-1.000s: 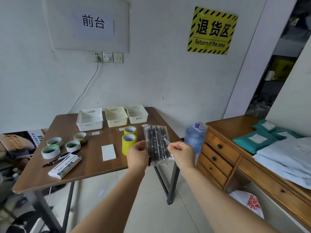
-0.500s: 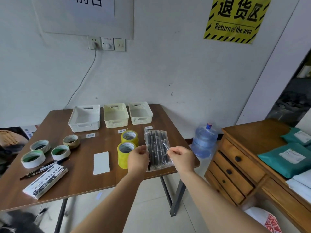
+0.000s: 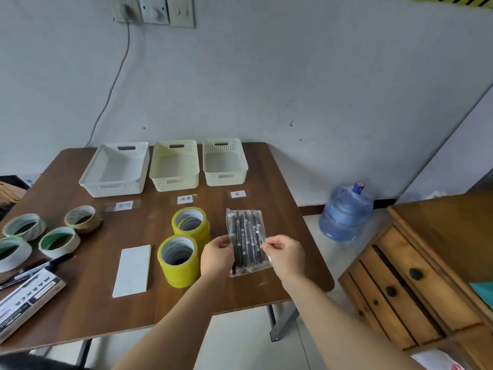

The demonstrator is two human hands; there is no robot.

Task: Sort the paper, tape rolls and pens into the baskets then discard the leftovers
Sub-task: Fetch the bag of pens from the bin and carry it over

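I hold a clear plastic bag of black pens (image 3: 246,240) above the right part of the brown table (image 3: 149,303). My left hand (image 3: 217,256) grips its left edge and my right hand (image 3: 284,253) pinches its right edge. At the back stand three baskets: a wide white basket (image 3: 116,169), a cream basket (image 3: 174,165) and a small white basket (image 3: 224,161), each with a label in front. Two stacks of yellow tape rolls (image 3: 180,259) stand left of the bag. A white paper pad (image 3: 132,269) lies beside them. Several green-cored tape rolls (image 3: 58,241) sit at the left.
A white marker box (image 3: 24,303) and loose black pens (image 3: 32,271) lie at the table's front left. A blue water jug (image 3: 345,212) stands on the floor right of the table. A wooden drawer cabinet (image 3: 416,284) fills the right side.
My view has tilted down and come closer to the table. The pen bag stays held between both hands, now lower over the tabletop.
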